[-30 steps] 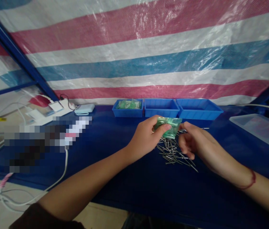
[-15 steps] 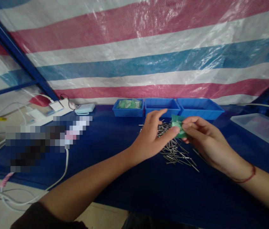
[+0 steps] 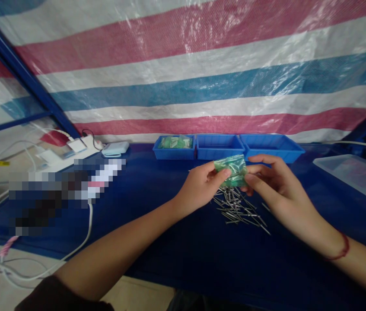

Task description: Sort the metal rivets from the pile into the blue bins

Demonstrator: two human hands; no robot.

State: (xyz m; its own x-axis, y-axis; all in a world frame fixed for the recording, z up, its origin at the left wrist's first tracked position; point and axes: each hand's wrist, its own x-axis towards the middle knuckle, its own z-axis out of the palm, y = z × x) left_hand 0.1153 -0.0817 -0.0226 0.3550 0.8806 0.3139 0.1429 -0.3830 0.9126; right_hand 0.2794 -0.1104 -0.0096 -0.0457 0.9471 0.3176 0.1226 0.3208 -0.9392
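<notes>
A small clear-green plastic bag is held up above a heap of metal nails on the blue table. My left hand is closed on its left side, thumb flat across the front. At the bag's right edge is my right hand, its thumb and lower fingers pinching the lower corner while the index finger is lifted off. Small pale shapes show through the plastic, too unclear to name. Part of the nail heap is hidden behind the bag and hands.
A blue bin at the back holds more green bags. Beside it stand a middle blue bin and a right blue bin. A translucent plastic lid lies at right. A white power strip and cables occupy the left.
My left hand has gone from spread fingers to gripping the bag. The bag has shifted left and now faces me more fully. My right hand has loosened, its index finger lifting away.
</notes>
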